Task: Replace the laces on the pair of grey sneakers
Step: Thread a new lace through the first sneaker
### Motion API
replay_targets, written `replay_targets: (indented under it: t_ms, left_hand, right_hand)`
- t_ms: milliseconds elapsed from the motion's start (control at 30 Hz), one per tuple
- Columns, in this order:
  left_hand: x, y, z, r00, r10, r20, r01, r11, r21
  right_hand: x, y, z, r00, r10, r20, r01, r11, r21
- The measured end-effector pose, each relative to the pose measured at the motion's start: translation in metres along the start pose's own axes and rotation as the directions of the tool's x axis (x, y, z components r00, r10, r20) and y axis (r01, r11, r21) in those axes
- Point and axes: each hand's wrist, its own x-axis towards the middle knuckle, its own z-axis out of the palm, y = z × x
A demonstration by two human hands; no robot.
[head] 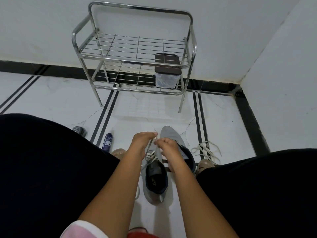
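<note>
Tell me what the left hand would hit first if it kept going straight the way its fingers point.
The left hand points up and right toward the toe of the far grey sneaker. That looks like the first contact, just past the lace it pinches, though depth is unclear from this view.

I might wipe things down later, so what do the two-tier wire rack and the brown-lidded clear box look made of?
Two-tier wire rack: likely chromed or stainless steel, its tubes shiny and reflective. Brown-lidded clear box: apparently plastic, with see-through walls and a matte lid.
</note>
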Motion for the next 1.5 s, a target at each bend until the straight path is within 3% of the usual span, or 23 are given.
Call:
replay_targets:
  t_ms: [67,133,233,300,367,433,467,500,567,633,733,800,900,967,1133,1200,1267,1367,1500]
  left_hand:
    - [0.004,0.000,-0.003,0.998,-0.007,-0.070,0.003,0.998,-0.061]
    - [0.012,-0.001,-0.009,0.986,0.008,-0.167,-0.033,0.989,-0.147]
    - [0.025,-0.006,-0.025,0.936,0.018,-0.353,-0.108,0.966,-0.236]
    - [0.036,-0.012,-0.035,0.901,-0.015,-0.433,-0.084,0.974,-0.209]
    - [0.044,-0.020,-0.039,0.905,-0.043,-0.424,0.074,0.996,0.056]
    - [0.043,-0.028,-0.033,0.864,0.012,-0.504,0.219,0.892,0.396]
    - [0.037,-0.031,-0.030,0.852,0.094,-0.514,0.195,0.856,0.479]
    - [0.035,-0.035,-0.025,0.854,0.225,-0.470,0.075,0.839,0.539]
    - [0.032,-0.037,-0.014,0.926,0.342,-0.161,-0.180,0.775,0.606]
    - [0.032,-0.038,-0.004,0.958,0.234,0.164,-0.286,0.814,0.506]
    - [0.032,-0.042,-0.003,0.930,0.172,0.325,-0.299,0.868,0.397]
    - [0.034,-0.047,-0.004,0.934,0.193,0.300,-0.304,0.871,0.387]
    - [0.044,-0.051,-0.007,0.966,0.207,0.157,-0.254,0.884,0.392]
    - [0.051,-0.054,-0.008,0.978,0.197,0.064,-0.204,0.861,0.467]
    - [0.060,-0.075,-0.012,0.991,0.132,0.002,-0.099,0.728,0.678]
    - [0.061,-0.087,-0.012,0.989,0.145,-0.027,-0.078,0.666,0.742]
    - [0.062,-0.095,-0.010,0.987,0.151,-0.047,-0.059,0.631,0.774]
    - [0.065,-0.101,-0.003,0.990,0.144,-0.013,-0.075,0.591,0.803]
    - [0.067,-0.108,0.004,0.976,0.220,0.009,-0.096,0.391,0.915]
  right_hand:
    - [0.001,-0.003,-0.007,0.993,0.083,0.080,-0.085,0.996,0.022]
    - [0.001,-0.008,-0.021,0.989,0.106,0.103,-0.099,0.992,-0.077]
    - [0.003,-0.018,-0.050,0.994,0.101,-0.032,-0.106,0.956,-0.274]
    - [0.010,-0.022,-0.061,0.989,0.109,-0.105,-0.140,0.918,-0.371]
    - [0.016,-0.022,-0.062,0.990,0.074,-0.123,-0.128,0.845,-0.520]
    - [0.016,-0.023,-0.054,0.997,0.009,-0.071,-0.054,0.748,-0.661]
    - [0.013,-0.023,-0.049,0.998,-0.036,-0.048,-0.007,0.725,-0.689]
    - [0.012,-0.023,-0.043,0.997,-0.063,-0.033,0.023,0.733,-0.680]
    - [0.013,-0.019,-0.032,0.994,-0.105,-0.041,0.059,0.792,-0.607]
    - [0.015,-0.013,-0.027,0.987,-0.141,-0.074,0.078,0.834,-0.546]
    - [0.021,-0.009,-0.029,0.985,-0.146,-0.095,0.079,0.861,-0.503]
    - [0.027,-0.003,-0.029,0.983,-0.136,-0.123,0.067,0.891,-0.450]
    - [0.039,0.010,-0.027,0.968,-0.081,-0.239,-0.005,0.941,-0.339]
    - [0.043,0.023,-0.028,0.962,-0.053,-0.269,-0.064,0.911,-0.407]
    - [0.037,0.059,-0.006,0.994,0.110,-0.004,-0.083,0.716,-0.693]
    - [0.037,0.076,0.001,0.997,0.082,0.006,-0.054,0.703,-0.709]
    - [0.041,0.084,-0.001,0.997,0.050,-0.053,-0.073,0.745,-0.664]
    - [0.051,0.090,-0.007,0.986,0.127,-0.109,-0.165,0.847,-0.505]
    - [0.057,0.098,-0.009,0.976,0.172,-0.135,-0.210,0.909,-0.359]
